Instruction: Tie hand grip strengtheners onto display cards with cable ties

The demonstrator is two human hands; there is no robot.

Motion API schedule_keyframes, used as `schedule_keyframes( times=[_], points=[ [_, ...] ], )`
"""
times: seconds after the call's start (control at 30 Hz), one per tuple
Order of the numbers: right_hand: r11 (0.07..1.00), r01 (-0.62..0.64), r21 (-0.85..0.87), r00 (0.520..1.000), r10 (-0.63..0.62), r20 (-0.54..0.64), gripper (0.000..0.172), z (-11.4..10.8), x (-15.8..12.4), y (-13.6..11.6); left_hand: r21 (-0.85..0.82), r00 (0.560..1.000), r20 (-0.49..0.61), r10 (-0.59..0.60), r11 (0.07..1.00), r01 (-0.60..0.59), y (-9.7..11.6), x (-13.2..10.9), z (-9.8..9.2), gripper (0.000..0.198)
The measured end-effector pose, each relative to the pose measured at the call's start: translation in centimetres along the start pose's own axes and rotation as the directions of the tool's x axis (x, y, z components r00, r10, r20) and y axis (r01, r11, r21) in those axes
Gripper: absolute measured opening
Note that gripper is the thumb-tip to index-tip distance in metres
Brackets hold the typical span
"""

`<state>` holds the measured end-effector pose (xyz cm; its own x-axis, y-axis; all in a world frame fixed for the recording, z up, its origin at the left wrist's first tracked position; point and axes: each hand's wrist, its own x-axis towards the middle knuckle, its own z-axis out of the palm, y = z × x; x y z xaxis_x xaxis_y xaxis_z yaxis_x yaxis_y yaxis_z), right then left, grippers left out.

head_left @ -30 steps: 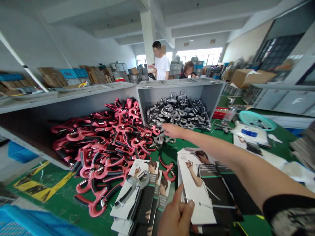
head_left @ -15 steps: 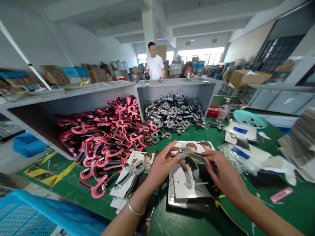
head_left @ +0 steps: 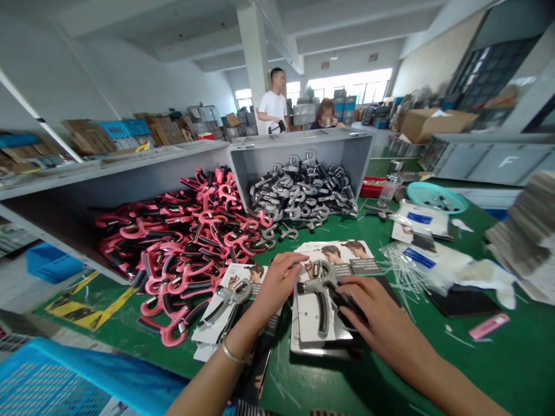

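While it lay flat on a white printed backing card (head_left: 309, 315) on the green table (head_left: 477, 370), the grey-and-black sprung hand gripper (head_left: 321, 294) was pinched by left hand (head_left: 277, 283) fingers and pressed under right hand (head_left: 377, 318) fingers.

At the centre of the frame, the grey hand gripper (head_left: 321, 292) looks like matt plastic with a shiny metal spring at its top. It lies on a glossy printed backing card (head_left: 310, 315) of white paperboard. The bench (head_left: 498, 370) wears a smooth matt green covering. Left of centre, the pink grippers (head_left: 191, 237) show glossy plastic with black rubbery grips. The grey bin (head_left: 260, 162) behind is dull plastic; the basket (head_left: 52, 381) at lower left is blue plastic mesh.
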<state>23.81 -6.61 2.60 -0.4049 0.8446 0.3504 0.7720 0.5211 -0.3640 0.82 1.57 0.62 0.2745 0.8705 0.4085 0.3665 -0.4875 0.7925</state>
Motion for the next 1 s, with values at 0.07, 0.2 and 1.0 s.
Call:
schedule_keyframes(
  times=[0.07, 0.2, 1.0],
  points=[
    [0.999, 0.034, 0.026, 0.999, -0.035, 0.026, 0.014, 0.4, 1.0, 0.1, 0.02, 0.999, 0.036, 0.024, 0.999, -0.025, 0.0, 1.2, 0.7, 0.026],
    [0.997, 0.015, 0.074, 1.0, -0.016, 0.013, 0.008, 1.1, 2.2, 0.3, -0.023, 0.991, 0.128, 0.045, 0.999, -0.042, 0.6, 2.0, 1.5, 0.022],
    [0.927, -0.133, 0.35, 0.989, 0.101, 0.11, 0.02, 2.2, 3.5, 2.2, -0.009, 0.999, 0.002, 0.047, 0.999, -0.047, 0.7, 0.2, 3.0, 0.008]
  ],
)
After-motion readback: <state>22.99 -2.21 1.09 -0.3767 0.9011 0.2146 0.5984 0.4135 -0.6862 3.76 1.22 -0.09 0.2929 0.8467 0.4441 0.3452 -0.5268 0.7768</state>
